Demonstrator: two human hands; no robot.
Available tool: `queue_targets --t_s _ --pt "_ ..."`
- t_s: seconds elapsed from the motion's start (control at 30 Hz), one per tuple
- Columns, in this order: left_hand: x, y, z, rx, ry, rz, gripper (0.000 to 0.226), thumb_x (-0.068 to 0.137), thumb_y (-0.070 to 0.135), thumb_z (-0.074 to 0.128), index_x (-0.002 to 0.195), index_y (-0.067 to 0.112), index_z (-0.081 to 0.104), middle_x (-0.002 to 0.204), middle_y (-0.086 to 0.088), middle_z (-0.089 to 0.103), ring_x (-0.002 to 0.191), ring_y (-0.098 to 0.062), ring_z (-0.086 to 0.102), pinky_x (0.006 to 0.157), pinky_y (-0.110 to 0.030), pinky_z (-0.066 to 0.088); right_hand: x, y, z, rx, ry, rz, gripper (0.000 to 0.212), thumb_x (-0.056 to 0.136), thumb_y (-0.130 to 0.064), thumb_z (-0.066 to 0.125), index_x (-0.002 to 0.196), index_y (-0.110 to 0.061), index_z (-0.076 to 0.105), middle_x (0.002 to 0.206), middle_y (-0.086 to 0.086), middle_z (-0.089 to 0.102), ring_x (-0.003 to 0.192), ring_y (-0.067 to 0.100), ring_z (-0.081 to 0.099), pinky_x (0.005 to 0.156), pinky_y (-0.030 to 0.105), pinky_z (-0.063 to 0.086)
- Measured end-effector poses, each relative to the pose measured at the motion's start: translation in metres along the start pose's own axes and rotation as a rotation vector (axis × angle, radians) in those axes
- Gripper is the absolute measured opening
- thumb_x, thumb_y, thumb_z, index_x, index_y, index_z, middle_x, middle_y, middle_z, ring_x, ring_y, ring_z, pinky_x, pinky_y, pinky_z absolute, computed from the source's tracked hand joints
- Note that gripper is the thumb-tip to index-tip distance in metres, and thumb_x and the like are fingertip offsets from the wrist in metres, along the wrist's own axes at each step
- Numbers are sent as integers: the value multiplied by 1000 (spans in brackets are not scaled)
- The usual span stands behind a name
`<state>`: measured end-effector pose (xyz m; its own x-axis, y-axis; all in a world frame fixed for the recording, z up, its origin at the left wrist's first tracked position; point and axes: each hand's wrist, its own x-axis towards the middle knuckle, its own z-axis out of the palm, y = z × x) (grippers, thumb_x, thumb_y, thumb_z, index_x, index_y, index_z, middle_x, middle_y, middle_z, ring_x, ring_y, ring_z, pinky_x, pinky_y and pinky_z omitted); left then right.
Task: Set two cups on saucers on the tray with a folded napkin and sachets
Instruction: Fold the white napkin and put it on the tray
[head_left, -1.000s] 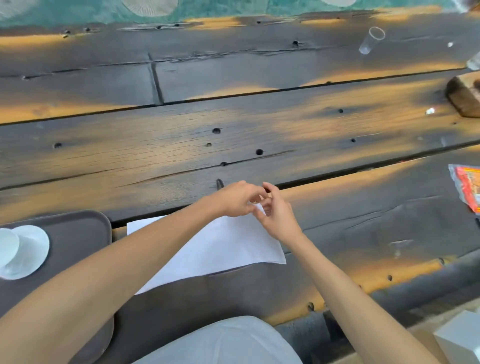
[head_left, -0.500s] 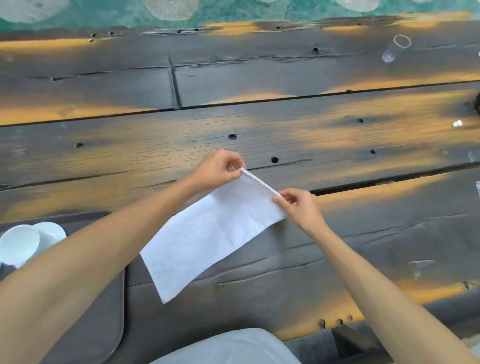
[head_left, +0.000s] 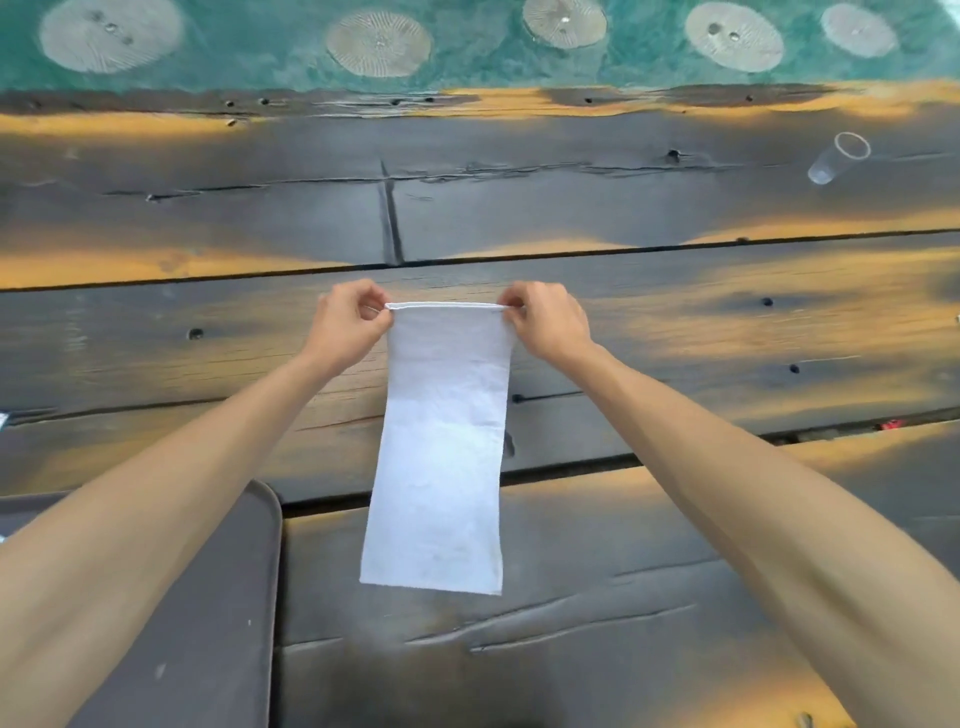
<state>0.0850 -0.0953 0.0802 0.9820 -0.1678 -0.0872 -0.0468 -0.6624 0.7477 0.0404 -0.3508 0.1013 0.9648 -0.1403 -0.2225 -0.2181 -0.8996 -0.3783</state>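
A dark grey plastic tray (head_left: 218, 623) lay at seven o'clock on the weathered dark wooden plank table (head_left: 623, 364). The left hand (head_left: 348, 325) pinched the far left corner of a white paper napkin folded into a long strip (head_left: 441, 447). The strip ran from centre toward six o'clock, just beside the tray. The right hand (head_left: 550, 322) pinched the far right corner. A clear plastic cup (head_left: 839, 157) lay tipped at two o'clock.

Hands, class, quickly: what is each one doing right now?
Left hand: pinches the napkin at its top left corner.
Right hand: pinches its top right corner.
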Motion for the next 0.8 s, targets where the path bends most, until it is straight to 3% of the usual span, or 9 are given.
queue_targets --t_s 0.17,0.3,0.4,0.47,0.6,0.73,0.8 --pt "-15 -15 -27 46 -7 125 8 85 3 66 91 7 70 88 -11 75 76 -22 72 67 -5 46 -12 -16 17 -38 33 -83 24 96 -20 53 113 -25 69 109 2 74 102 31 66 75 37 53" --pt "-54 -18 -44 54 -51 285 22 86 -5 65 102 4 77 94 -9 76 78 -21 70 79 -20 56 -56 -14 16 -18 105 -205 15 95 -27 59 105 -24 69 104 -5 72 91 24 67 71 39 56" --pt "-95 -23 -49 53 -63 392 23 81 -12 68 98 0 78 89 -10 74 75 -19 68 80 -9 53 -101 -12 16 9 137 -269 11 94 -26 64 102 -24 70 96 -8 70 78 20 66 62 36 54" --pt "-124 -30 -48 36 -74 406 22 78 -14 71 95 -2 78 91 -11 75 77 -19 70 83 -11 54 -130 -11 20 25 139 -292 10 93 -25 65 101 -24 71 92 -8 68 73 19 66 58 34 52" --pt "-176 -53 -40 28 -127 407 22 79 -8 73 97 3 78 95 -4 75 84 -13 71 85 -23 59 -182 -8 38 22 127 -322 9 92 -23 68 99 -22 72 90 -8 68 66 18 66 52 33 52" --pt "-218 -71 -31 38 -181 410 18 88 18 65 97 10 78 93 4 75 83 -7 70 80 -22 57 -221 1 62 2 93 -350 8 92 -22 68 99 -22 72 92 -7 68 62 17 66 47 33 50" --pt "-236 -78 -25 66 -206 398 15 89 18 68 98 14 79 93 7 74 83 -4 68 80 -22 55 -235 6 76 -19 58 -325 7 92 -22 68 99 -22 71 95 -8 68 63 19 65 46 31 49"
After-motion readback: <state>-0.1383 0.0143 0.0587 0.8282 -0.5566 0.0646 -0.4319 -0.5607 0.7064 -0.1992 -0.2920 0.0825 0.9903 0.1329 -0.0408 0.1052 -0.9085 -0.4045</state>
